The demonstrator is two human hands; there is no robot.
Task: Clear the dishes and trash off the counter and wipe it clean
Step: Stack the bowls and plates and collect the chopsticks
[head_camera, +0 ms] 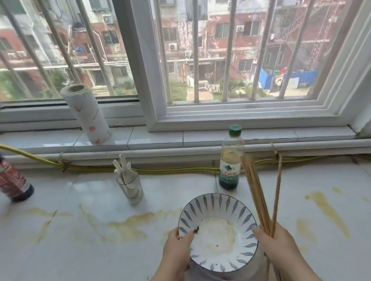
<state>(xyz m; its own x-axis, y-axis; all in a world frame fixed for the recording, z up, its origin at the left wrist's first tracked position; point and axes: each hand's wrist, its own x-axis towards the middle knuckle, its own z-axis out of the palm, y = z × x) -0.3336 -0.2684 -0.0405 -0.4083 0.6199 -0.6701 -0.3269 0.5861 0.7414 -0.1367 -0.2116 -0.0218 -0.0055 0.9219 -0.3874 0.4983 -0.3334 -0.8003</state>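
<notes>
A white bowl with a blue leaf pattern (216, 209) is held above the counter's front edge, its inside smeared with yellowish residue. My left hand (176, 251) grips its left rim, thumb inside the bowl. My right hand (277, 242) holds a bundle of several wooden chopsticks (257, 192) that point up and fan out beside the bowl's right rim. The white counter (74, 235) is streaked with yellow-brown spills on both sides of the bowl.
A glass holding white spoons (130, 188) stands behind the bowl, a green-capped bottle (230, 160) to its right. A dark sauce bottle (3, 178) stands far left. A paper towel roll (87, 113) sits on the windowsill. A yellow hose (183, 169) runs along the wall.
</notes>
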